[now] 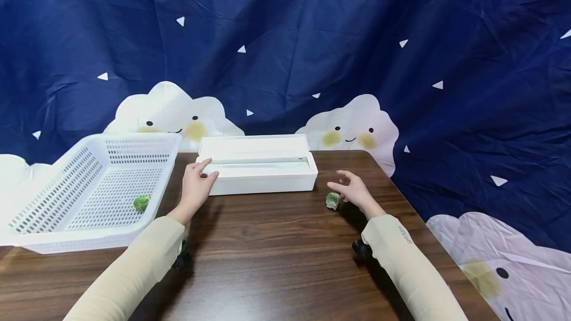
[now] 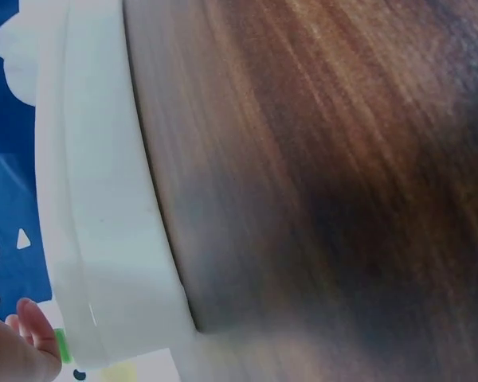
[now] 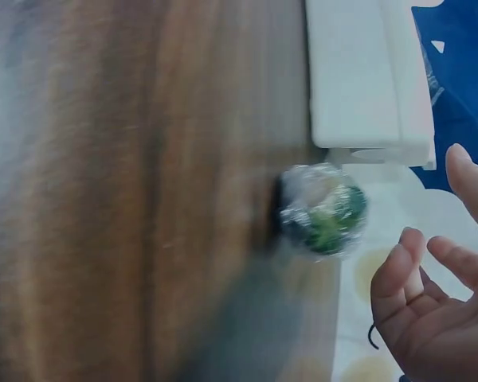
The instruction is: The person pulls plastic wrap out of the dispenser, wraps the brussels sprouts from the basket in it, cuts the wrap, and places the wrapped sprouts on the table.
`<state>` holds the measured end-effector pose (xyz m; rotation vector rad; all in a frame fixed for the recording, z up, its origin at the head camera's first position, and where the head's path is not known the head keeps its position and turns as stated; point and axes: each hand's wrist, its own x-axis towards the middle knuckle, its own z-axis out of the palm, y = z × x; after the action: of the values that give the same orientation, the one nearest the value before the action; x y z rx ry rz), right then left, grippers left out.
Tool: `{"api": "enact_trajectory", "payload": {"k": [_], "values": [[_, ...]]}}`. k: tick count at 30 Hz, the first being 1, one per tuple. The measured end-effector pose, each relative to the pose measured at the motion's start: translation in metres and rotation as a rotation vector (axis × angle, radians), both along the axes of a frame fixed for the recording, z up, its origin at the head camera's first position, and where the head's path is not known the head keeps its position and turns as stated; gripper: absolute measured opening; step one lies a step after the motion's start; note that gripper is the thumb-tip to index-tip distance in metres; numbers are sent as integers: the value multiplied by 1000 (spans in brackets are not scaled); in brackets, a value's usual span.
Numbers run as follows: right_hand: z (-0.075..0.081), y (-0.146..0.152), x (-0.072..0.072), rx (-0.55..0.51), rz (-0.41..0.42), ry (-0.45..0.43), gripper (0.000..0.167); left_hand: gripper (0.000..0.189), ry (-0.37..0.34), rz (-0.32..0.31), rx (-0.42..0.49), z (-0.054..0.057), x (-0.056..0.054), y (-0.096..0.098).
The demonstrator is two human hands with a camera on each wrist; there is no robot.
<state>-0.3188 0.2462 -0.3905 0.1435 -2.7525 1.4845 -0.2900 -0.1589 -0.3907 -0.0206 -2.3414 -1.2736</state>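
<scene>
I have the wrapped green ball (image 1: 332, 200) on the table (image 1: 267, 251), at six o'clock from the fingertips of the right hand (image 1: 354, 192) in the head view and just beside them. In the right wrist view it sits at ten o'clock from those fingers, with a gap between. They are loosely bent and hold nothing.

The ball lies at four o'clock from the white box (image 1: 263, 182), whose lid (image 1: 254, 146) is tipped back. At the box's nine o'clock end I see the left hand (image 1: 197, 182), its thumb and forefinger parted and empty; whether it touches the box I cannot tell.

Small lettering runs along the right sleeve (image 1: 410, 266), too fine for me to read. More lettering at one o'clock on the blue cloth (image 1: 276, 48) is cut off by the frame.

The right forearm comes in from five o'clock, the left from seven. At nine o'clock stands the white basket (image 1: 162, 172), with a second green ball (image 1: 142, 203) inside.
</scene>
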Motion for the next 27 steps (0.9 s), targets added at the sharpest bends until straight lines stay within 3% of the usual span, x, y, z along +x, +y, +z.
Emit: {"api": "enact_trajectory", "payload": {"k": [6,18,27], "values": [[12,-7,-8,8,-2,60,61,45,4,10,-39,3,-2,-3],[35,-29,-21,54,20,146,53,45,-57,-4,-154,3,-9,-11],[39,-43,-29,104,75,212,47,43,-102,-28,-243,4,-10,-16]]}}
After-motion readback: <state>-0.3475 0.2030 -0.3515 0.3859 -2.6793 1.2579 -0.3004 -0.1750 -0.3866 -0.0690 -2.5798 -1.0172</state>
